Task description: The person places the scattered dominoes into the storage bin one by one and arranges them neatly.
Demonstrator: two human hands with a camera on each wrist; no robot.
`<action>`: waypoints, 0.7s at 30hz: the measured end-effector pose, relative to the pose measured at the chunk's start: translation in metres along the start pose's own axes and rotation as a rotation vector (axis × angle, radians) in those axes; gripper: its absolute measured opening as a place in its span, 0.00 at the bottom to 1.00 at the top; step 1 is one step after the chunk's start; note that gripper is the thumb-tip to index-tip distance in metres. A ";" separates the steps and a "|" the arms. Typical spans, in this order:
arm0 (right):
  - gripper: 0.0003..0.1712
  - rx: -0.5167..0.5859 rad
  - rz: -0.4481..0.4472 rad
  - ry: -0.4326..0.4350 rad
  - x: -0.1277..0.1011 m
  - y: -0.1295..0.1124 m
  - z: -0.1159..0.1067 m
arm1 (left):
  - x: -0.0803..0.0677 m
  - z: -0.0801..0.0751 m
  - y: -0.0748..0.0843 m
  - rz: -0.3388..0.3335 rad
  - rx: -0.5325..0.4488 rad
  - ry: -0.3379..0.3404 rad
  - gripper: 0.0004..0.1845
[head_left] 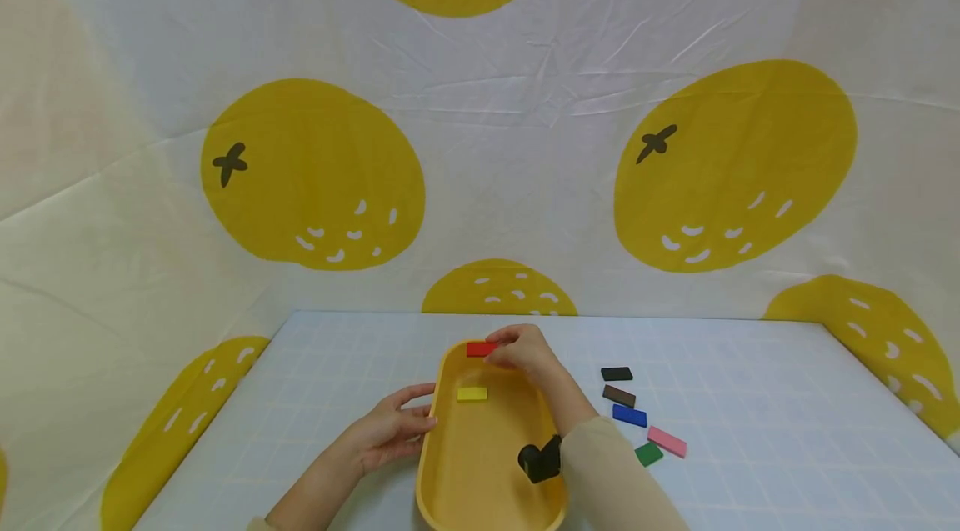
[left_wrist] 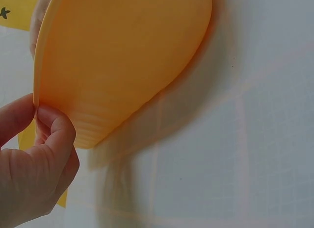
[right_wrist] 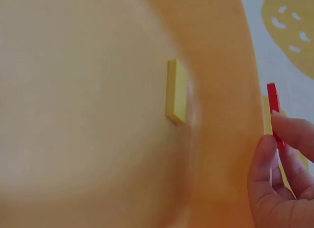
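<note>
A long yellow-orange oval tray lies on the table in front of me. A yellow block lies flat inside it near the far end. My right hand pinches a red block over the tray's far rim. My left hand grips the tray's left rim between thumb and fingers.
To the right of the tray lie loose blocks on the pale gridded table: black, brown, blue, pink and green. A black wrist camera sits on the right forearm. A lemon-print cloth walls the back.
</note>
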State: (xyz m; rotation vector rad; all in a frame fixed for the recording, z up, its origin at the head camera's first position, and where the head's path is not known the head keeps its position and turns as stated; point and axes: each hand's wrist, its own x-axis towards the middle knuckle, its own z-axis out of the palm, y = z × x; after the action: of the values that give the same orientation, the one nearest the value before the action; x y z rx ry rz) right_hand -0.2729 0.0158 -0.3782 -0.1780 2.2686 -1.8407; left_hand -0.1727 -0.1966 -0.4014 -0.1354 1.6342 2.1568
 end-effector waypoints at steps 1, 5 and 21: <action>0.12 0.004 -0.008 0.007 0.000 0.001 0.001 | 0.000 0.000 0.000 0.002 0.000 -0.006 0.35; 0.12 0.011 -0.016 0.034 -0.001 0.003 0.006 | 0.001 -0.001 0.001 0.010 0.005 -0.019 0.35; 0.18 0.132 0.141 -0.015 -0.008 0.027 0.016 | -0.001 0.000 0.000 0.008 0.008 -0.009 0.35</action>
State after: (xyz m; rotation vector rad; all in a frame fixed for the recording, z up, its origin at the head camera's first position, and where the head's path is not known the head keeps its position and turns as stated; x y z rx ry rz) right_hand -0.2597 0.0079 -0.4074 -0.0110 2.0833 -1.8997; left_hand -0.1720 -0.1965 -0.4013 -0.1168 1.6409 2.1528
